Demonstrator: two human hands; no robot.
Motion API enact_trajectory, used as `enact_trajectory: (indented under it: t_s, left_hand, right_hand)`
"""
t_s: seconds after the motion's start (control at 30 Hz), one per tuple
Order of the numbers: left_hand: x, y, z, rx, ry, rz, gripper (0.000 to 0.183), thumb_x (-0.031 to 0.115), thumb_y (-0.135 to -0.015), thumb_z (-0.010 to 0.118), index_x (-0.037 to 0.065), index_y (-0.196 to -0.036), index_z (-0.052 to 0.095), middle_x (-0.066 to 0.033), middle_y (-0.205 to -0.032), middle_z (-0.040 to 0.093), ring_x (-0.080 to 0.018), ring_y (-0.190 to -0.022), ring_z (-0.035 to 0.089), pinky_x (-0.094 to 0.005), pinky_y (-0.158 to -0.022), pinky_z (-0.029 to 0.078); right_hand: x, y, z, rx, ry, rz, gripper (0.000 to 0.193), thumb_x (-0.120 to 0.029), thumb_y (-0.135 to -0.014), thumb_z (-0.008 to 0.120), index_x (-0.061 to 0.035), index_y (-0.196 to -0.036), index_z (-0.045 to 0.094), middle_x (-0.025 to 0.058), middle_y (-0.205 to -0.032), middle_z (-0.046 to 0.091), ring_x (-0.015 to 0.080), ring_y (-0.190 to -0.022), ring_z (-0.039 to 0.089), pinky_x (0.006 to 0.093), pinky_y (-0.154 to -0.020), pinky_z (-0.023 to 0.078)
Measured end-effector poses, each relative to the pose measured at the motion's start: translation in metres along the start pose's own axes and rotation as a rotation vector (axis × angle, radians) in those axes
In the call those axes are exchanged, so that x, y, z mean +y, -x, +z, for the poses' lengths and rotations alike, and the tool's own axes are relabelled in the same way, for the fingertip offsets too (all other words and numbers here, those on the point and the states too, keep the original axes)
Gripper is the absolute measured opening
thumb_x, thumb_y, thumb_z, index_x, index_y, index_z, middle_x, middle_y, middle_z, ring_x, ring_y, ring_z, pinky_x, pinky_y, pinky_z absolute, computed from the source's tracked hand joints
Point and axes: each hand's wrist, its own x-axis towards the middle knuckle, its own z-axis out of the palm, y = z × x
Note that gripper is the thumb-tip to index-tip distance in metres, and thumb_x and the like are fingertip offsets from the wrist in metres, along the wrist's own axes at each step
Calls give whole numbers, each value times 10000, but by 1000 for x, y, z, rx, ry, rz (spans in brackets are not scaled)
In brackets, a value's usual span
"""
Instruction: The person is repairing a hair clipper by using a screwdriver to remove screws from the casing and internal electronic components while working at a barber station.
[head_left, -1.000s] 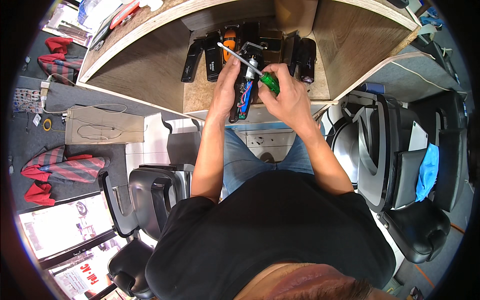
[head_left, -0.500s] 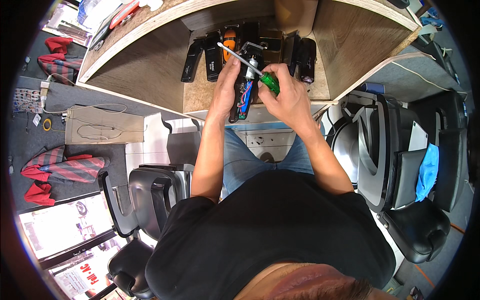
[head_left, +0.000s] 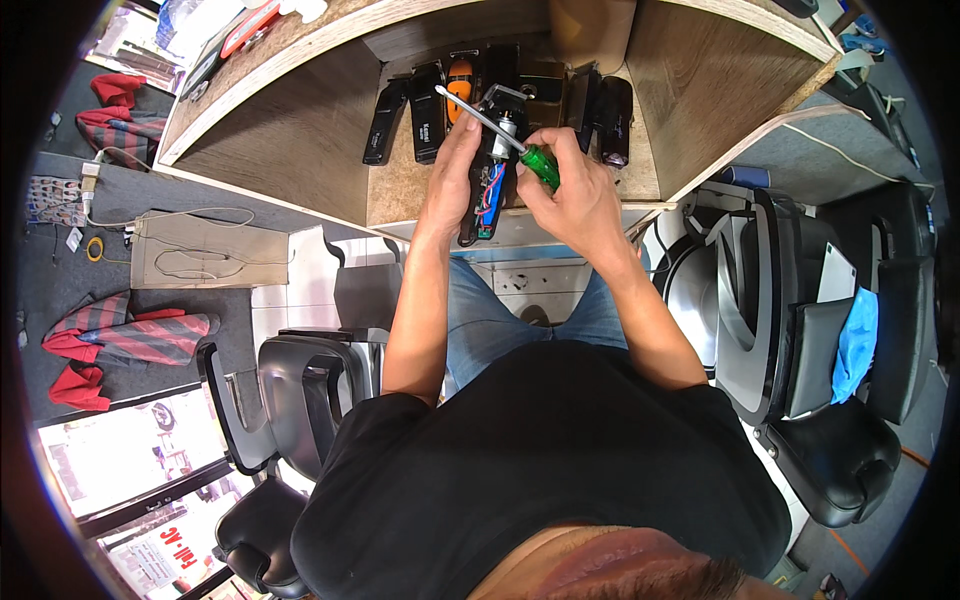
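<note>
An opened hair clipper (head_left: 491, 190) lies in my left hand (head_left: 452, 180), its motor, blue battery and red wires bare. My left fingers are wrapped along its left side. My right hand (head_left: 575, 190) grips the green handle of a screwdriver (head_left: 538, 164). The metal shaft slants up and left across the upper part of the clipper, and its tip sticks out past my left fingers. Just beyond my hands, several black clippers and an orange-and-black clipper (head_left: 459, 80) stand in a row on the shelf.
A wooden shelf unit (head_left: 270, 130) curves around my hands. At its back stands a brown cylinder (head_left: 592, 30). One black salon chair (head_left: 310, 400) is at my left, another (head_left: 745, 300) with a blue cloth (head_left: 855, 345) at my right. A cable (head_left: 200, 270) lies at the far left.
</note>
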Motion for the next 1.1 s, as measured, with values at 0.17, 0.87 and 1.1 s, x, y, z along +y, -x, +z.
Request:
enact_trajectory:
  t_s: [0.17,0.87,1.1]
  left_hand:
    - [-6,-4,-6,12,-36,7,661,422,-1115,539,-48,-1572,456,-135,-1527,546,-187,-1409,484,-311,-1203,326]
    - [1,-1,0,29,-3,-56,579,444,-1128,507,5,-1503,536,-71,-1350,632,-125,-1199,577,-272,-1052,447]
    - [5,0,-1,-34,-27,-2,449,455,-1135,483,70,-1320,622,-9,-1076,683,-42,-873,628,-213,-720,530]
  right_hand:
    - [3,0,2,23,0,-26,337,-160,-891,725,-57,-1173,571,136,-870,767,316,-655,742,424,-616,582]
    - [3,0,1,31,2,-26,323,-144,-891,716,-59,-1170,575,139,-862,761,329,-689,753,429,-621,586]
    - [4,0,3,46,-56,10,326,-143,-901,707,-59,-1184,569,131,-887,768,340,-726,759,439,-655,596]
